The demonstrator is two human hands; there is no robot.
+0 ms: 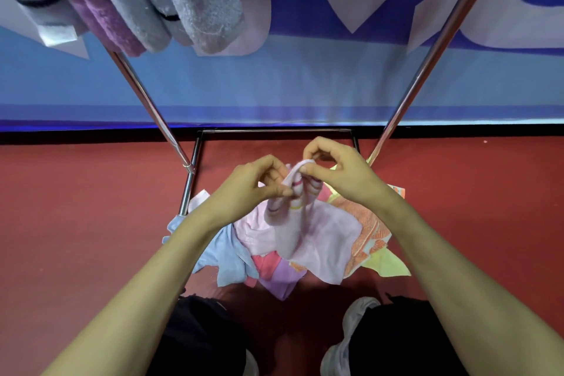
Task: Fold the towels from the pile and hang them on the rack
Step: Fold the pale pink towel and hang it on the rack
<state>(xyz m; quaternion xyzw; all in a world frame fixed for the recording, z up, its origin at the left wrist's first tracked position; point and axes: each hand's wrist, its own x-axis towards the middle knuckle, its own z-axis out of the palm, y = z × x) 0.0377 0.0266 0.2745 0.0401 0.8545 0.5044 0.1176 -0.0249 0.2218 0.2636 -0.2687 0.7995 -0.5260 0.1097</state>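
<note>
A pale pink towel with coloured stripes [287, 223] hangs bunched above the pile. My left hand [253, 183] pinches its top edge from the left. My right hand [338, 171] pinches the same edge from the right, fingers curled over the cloth. Below lies the pile of towels [341, 241] on the red floor: pink, light blue, purple, orange-patterned and yellow-green pieces. The metal rack [439, 40] stands over the pile, its two legs slanting up and out. Several folded towels [128, 0], purple, grey and striped, hang on it at the top left.
A blue and white banner [305, 76] covers the wall behind the rack. The rack's dark base frame [274, 131] lies on the red floor [76, 207] by the wall. My dark trousers and white shoes [354, 323] are at the bottom edge.
</note>
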